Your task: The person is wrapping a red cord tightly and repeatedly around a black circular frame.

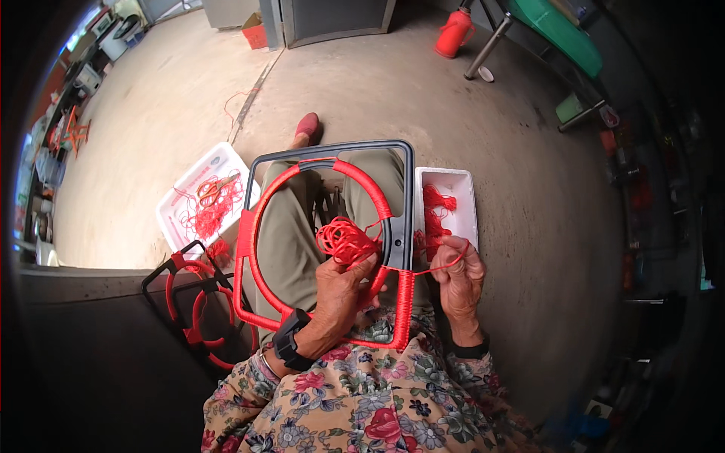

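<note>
A black square frame with a ring inside it (408,189) rests over my lap, much of it wrapped in red cord. My left hand (336,298) reaches to the ring's lower right and grips a loose bundle of red cord (343,240), its fingers partly hidden behind it. Off to the right of the frame, my right hand (459,291) is closed around a strand of red cord (442,266). That strand runs to the frame's right side, where tight wrapping covers the bar below. Above that spot the bar is bare black.
To the left stands a white foam tray (170,219) with tangled red cord and scissors (208,195). Another white foam box (468,204) with red cord is at my right. More partly wrapped frames (172,294) lean at lower left. A red thermos (453,34) stands far right.
</note>
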The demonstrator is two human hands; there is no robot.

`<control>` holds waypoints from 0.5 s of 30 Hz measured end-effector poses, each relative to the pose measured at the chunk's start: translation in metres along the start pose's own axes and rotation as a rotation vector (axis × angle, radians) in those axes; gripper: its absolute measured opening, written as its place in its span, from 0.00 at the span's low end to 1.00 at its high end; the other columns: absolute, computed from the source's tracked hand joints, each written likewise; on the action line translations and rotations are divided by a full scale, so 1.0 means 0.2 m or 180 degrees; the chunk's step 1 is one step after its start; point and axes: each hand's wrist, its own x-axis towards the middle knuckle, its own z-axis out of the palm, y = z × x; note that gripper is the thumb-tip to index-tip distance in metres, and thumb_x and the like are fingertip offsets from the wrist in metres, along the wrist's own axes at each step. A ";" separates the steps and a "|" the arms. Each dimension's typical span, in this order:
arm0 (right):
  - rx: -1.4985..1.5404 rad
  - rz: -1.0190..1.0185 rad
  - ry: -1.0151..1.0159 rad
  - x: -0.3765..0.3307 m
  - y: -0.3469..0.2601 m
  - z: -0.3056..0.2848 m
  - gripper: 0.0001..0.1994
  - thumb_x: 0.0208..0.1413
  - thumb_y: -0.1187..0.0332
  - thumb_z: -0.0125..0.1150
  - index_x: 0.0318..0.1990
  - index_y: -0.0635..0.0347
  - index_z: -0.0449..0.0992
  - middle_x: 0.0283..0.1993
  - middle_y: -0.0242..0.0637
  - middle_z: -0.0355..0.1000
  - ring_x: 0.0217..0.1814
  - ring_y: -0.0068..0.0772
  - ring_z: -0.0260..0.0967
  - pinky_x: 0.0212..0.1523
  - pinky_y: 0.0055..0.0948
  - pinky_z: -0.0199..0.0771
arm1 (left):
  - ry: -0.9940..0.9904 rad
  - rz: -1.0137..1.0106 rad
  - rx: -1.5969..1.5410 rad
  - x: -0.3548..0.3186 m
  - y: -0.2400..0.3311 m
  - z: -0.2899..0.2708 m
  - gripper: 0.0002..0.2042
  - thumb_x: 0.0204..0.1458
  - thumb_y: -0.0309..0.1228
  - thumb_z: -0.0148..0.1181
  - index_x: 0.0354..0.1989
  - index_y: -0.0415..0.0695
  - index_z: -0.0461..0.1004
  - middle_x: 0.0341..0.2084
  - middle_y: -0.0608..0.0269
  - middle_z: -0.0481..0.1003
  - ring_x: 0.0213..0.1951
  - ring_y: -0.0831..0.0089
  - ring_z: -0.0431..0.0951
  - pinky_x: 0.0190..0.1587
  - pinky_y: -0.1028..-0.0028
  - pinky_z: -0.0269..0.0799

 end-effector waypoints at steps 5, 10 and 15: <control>-0.3148 -0.1647 -0.1834 0.23 -0.17 0.34 0.25 0.40 0.65 0.71 0.50 0.61 0.76 0.52 0.41 0.70 0.57 0.42 0.64 0.58 0.39 0.63 | -0.0165 0.0370 0.0154 0.00 -0.07 -0.05 0.06 0.54 0.25 0.59 0.39 0.39 0.75 0.24 0.63 0.76 0.21 0.76 0.76 0.17 0.78 0.71; -0.3506 -0.1679 -0.2698 0.32 -0.05 0.30 0.23 0.46 0.67 0.66 0.52 0.58 0.74 0.53 0.41 0.70 0.59 0.44 0.64 0.62 0.41 0.58 | -0.0085 0.0471 0.0409 0.00 -0.05 -0.02 0.08 0.51 0.21 0.59 0.40 0.39 0.72 0.21 0.64 0.76 0.17 0.79 0.74 0.14 0.78 0.68; -0.0546 0.0384 -0.1263 0.31 -0.05 0.20 0.13 0.62 0.66 0.54 0.51 0.61 0.71 0.47 0.32 0.74 0.48 0.24 0.70 0.51 0.25 0.69 | -0.0128 0.0387 -0.0224 0.02 -0.04 -0.03 0.14 0.53 0.20 0.56 0.46 0.39 0.62 0.25 0.61 0.75 0.19 0.71 0.76 0.14 0.75 0.72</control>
